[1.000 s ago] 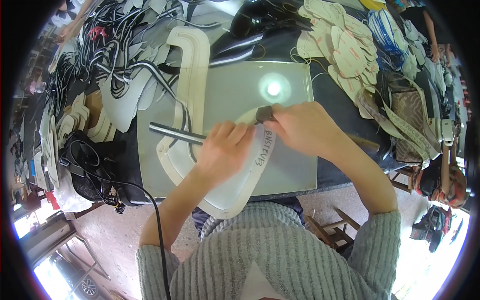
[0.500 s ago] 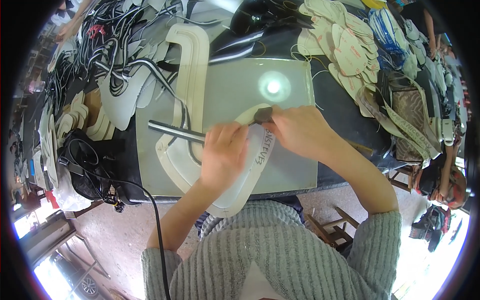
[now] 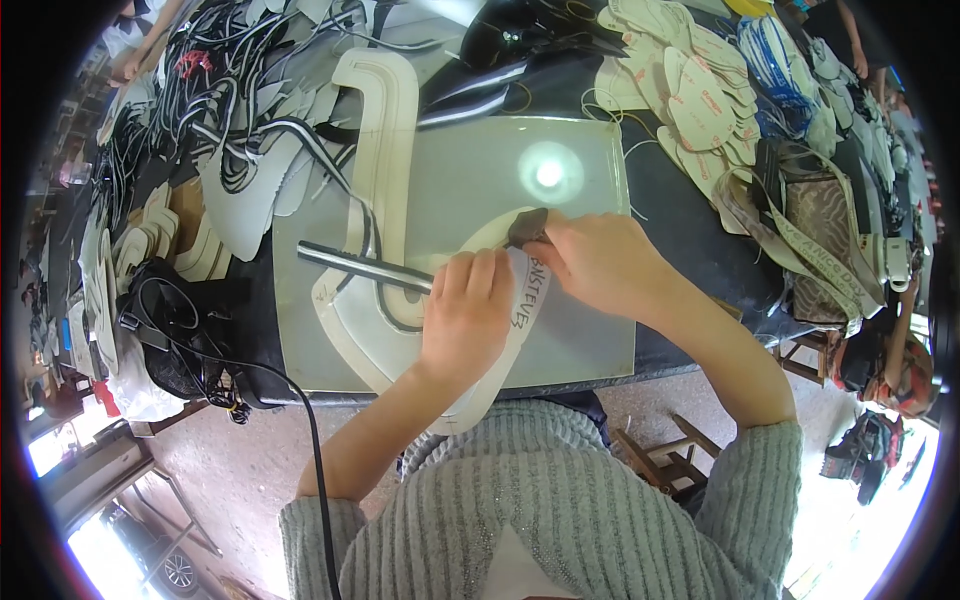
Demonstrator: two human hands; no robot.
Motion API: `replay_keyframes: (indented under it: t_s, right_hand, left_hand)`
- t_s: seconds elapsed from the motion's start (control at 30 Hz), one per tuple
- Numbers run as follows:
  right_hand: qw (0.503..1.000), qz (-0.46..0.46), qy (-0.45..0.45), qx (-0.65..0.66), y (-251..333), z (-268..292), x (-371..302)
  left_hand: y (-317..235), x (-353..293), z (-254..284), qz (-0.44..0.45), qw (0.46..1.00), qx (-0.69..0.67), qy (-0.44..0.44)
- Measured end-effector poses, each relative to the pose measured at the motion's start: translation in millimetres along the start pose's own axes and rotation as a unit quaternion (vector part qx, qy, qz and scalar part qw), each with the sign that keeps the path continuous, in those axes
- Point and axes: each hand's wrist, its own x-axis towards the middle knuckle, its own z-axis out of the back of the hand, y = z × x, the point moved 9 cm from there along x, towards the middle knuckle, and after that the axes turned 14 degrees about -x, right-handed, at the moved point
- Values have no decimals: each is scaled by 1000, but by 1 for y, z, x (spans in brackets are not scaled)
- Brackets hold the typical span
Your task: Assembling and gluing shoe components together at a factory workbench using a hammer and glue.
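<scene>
"Right hand [image 3: 600,262]?"
"Pinching a small dark-brown block [image 3: 527,227]."
"Left hand [image 3: 468,310]?"
"Fingers bent together over a cream hook-shaped flat sheet [image 3: 385,150], at the end of a black-and-silver strip [image 3: 340,260]; whether gripping, I can't tell."
"And the sheet?"
"On a translucent grey rectangular mat [image 3: 575,345], its lower curve overhanging the black counter [image 3: 655,350]."

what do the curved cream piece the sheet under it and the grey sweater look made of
Curved cream piece: probably stiff card or board; flat, matte face.
Sheet: smooth and glossy, glass or plastic, I can't tell which; it mirrors a round bright spot.
Grey sweater: soft knit, wool or synthetic, judging by its fuzzy ribs.
</scene>
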Motion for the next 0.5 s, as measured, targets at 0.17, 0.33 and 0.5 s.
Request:
replay_keyframes:
  t_s: [0.17, 0.33, 0.5]
  right_hand:
    - [999, -22, -32, 24, 1, 10, 0]
    - [999, -12, -29, 28, 3, 7, -2]
    - [999, -25, -5, 27, 4, -13, -5]
  left_hand:
    - [0, -1, 0, -3, 1000, 3, 2]
    - [1, 0, 1, -6, 1000, -3, -5]
    - [7, 3, 11, 25, 998, -55, -31]
